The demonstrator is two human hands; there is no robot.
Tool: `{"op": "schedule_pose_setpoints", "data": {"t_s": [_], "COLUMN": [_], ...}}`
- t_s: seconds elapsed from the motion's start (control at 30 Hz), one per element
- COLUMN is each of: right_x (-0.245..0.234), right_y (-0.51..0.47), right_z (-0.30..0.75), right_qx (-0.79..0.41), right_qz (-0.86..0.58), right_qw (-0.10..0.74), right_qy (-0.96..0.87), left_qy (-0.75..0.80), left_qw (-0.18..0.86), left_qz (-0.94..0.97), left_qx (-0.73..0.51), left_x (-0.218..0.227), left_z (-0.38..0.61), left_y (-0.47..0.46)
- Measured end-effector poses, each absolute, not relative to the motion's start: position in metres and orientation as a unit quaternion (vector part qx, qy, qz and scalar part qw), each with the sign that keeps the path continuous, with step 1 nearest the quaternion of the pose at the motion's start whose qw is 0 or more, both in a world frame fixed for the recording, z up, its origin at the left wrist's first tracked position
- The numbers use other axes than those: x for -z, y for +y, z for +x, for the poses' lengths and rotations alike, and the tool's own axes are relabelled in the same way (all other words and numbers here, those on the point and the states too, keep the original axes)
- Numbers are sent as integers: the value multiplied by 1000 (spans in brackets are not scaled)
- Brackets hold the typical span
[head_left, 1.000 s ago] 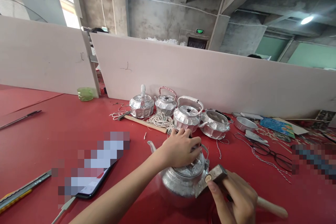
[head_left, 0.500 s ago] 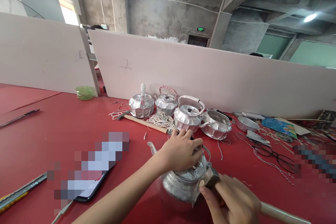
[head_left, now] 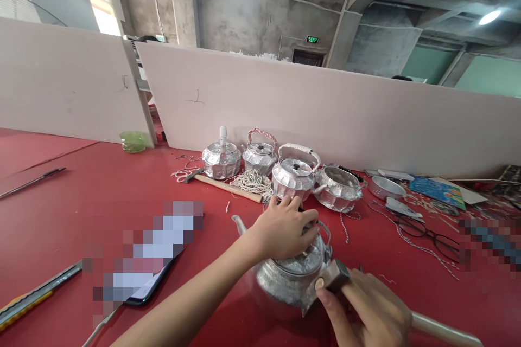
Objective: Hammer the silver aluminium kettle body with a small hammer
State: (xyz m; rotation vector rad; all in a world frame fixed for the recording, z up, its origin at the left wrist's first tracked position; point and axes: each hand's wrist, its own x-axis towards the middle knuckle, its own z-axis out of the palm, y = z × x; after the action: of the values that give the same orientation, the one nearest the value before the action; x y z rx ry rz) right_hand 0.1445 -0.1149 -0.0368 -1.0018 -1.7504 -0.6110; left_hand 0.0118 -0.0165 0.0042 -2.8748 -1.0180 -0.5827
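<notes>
A silver metal kettle (head_left: 280,290) stands on the red table in front of me, its spout (head_left: 239,224) toward the far left. My left hand (head_left: 283,230) lies over its top with fingers bent around the handle or lid knob; the exact grip is hidden beneath the palm. A metal handle piece (head_left: 325,233) shows right of those fingers. In my right hand (head_left: 368,306) is a hammer (head_left: 338,274), gripped close to its head, the wooden shaft running to the lower right. The hammer head is beside the kettle's right wall; whether it touches is unclear.
Several silver kettles (head_left: 295,179) stand behind, near a white partition (head_left: 325,103). A second hammer (head_left: 228,187) and cord (head_left: 254,181) lie before them. Left are a phone (head_left: 150,287) and a utility knife (head_left: 40,293); right are glasses (head_left: 427,236) and a metal strainer (head_left: 386,187).
The view has shifted slightly, so most things sit a little further right. My left hand stays on the kettle, and my right hand still holds the hammer beside it.
</notes>
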Motion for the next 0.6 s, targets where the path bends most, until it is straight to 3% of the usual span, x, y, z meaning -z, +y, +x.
{"op": "schedule_pose_setpoints", "data": {"t_s": [0.23, 0.33, 0.5, 0.6], "right_x": [36, 32, 33, 37], "right_y": [-114, -114, -116, -117], "right_z": [145, 145, 150, 151], "right_qx": [230, 251, 262, 302], "right_qz": [-408, -393, -401, -405], "right_qw": [502, 530, 490, 510], "right_qy": [-726, -708, -728, -696], "left_qy": [-329, -329, -329, -331], "left_qw": [20, 23, 27, 23], "left_qz": [-927, -927, -927, -927], "left_qx": [180, 179, 176, 177], "left_x": [-4, -4, -5, -5], "left_z": [11, 12, 12, 12], "left_y": [-17, -17, -16, -15]}}
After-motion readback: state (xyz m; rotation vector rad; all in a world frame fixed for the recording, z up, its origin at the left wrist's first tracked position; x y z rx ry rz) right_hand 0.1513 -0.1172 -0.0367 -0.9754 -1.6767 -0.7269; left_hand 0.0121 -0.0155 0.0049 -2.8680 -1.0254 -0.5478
